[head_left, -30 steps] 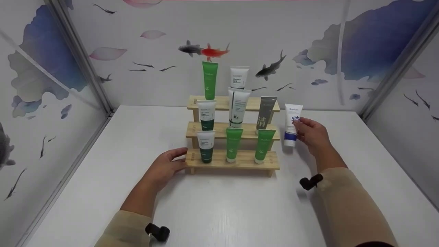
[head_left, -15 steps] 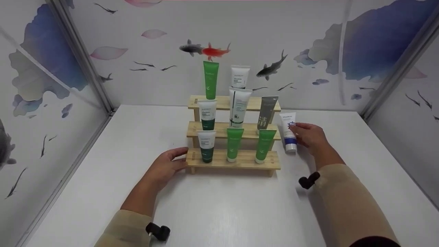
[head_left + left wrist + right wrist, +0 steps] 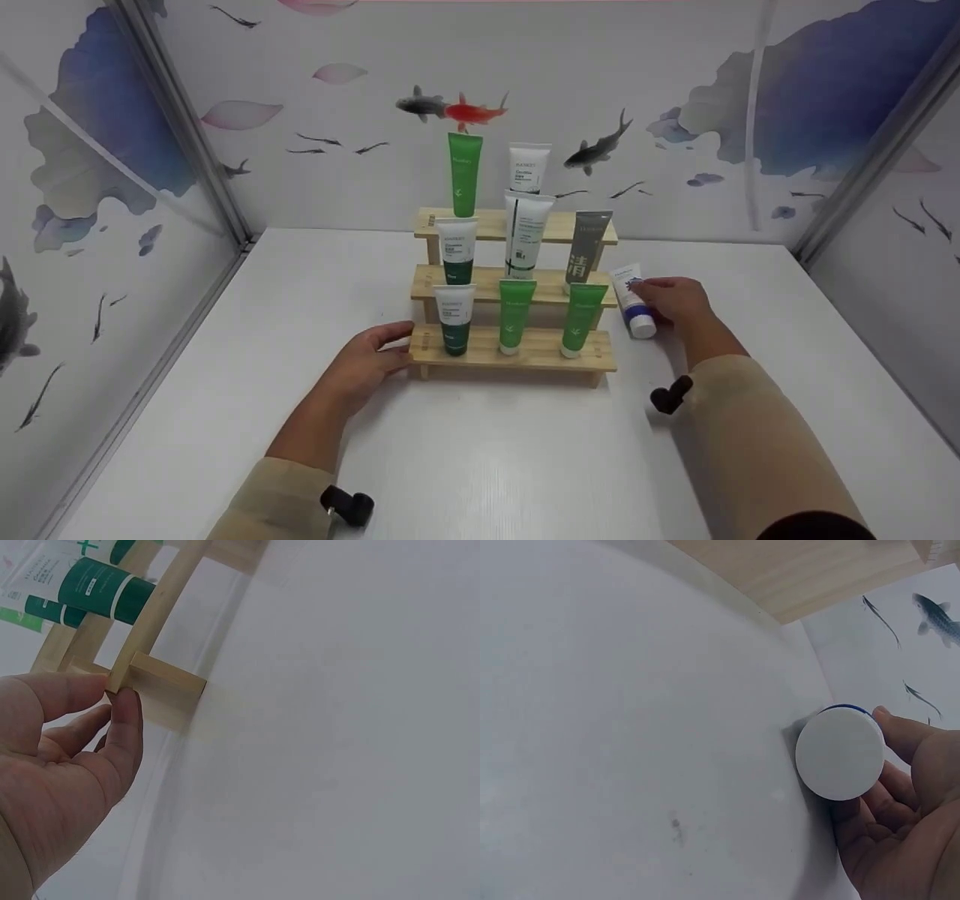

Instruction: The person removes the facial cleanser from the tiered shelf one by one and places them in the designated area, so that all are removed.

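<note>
A three-tier wooden display rack (image 3: 540, 360) stands mid-table, bearing upright squeeze tubes. My left hand (image 3: 365, 367) pinches the left end of its lowest shelf between thumb and fingers, as the left wrist view shows at the shelf corner (image 3: 124, 671). To the right of the rack, my right hand (image 3: 679, 304) grips a white squeeze tube with a blue band (image 3: 636, 304), tilted back low over the table. In the right wrist view its round white cap (image 3: 840, 754) faces the camera, fingers curled behind it.
The bottom shelf carries a white-and-dark-green tube (image 3: 454, 319) and two green tubes (image 3: 516, 319). Above stand another white-and-dark-green tube (image 3: 457, 251), a white tube (image 3: 527, 232) and a grey tube (image 3: 589, 247). A green tube (image 3: 465, 176) and a white tube (image 3: 529, 165) are on top. Printed walls enclose the white table.
My right hand has lowered the white-and-blue tube toward the table and slightly nearer me, its top leaning back and left. The left hand keeps its hold on the rack.
</note>
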A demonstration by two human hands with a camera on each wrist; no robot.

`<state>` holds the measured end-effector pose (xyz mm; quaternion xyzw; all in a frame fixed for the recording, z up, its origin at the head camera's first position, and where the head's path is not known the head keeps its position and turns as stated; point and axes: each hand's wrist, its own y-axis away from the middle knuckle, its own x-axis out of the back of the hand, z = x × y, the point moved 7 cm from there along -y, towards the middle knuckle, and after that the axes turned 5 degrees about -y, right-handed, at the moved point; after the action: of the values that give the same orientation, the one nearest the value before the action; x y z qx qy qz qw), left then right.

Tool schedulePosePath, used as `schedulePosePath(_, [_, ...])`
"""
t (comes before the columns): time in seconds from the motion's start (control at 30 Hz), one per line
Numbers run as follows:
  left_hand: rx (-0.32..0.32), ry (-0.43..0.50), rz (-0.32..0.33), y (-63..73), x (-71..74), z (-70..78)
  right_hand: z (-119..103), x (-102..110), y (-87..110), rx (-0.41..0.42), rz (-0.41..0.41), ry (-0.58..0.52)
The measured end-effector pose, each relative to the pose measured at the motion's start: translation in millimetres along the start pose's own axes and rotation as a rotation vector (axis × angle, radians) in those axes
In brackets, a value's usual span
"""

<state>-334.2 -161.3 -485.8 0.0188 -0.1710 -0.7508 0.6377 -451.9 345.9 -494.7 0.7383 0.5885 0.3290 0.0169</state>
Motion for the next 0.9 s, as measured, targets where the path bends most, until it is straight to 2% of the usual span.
schedulePosePath(0.27, [0.008, 0.009, 0.012, -0.2, 0.8, 1.7, -4.4, 4.3, 1.6, 0.007, -0.012, 0.008])
schedulePosePath(0.47, [0.010, 0.002, 0.012, -0.7, 1.3, 0.7, 3.1, 7.9, 5.1, -0.013, -0.010, -0.011])
schedulePosePath(0.67, [0.006, 0.008, 0.004, -0.6, 0.4, -0.3, 11.1, 10.8, 11.7, 0.001, -0.003, -0.043])
schedulePosePath(0.9, [-0.003, 0.016, -0.003, 0.0, -0.3, -1.6, 21.5, 13.2, 19.3, 0.004, -0.003, -0.213])
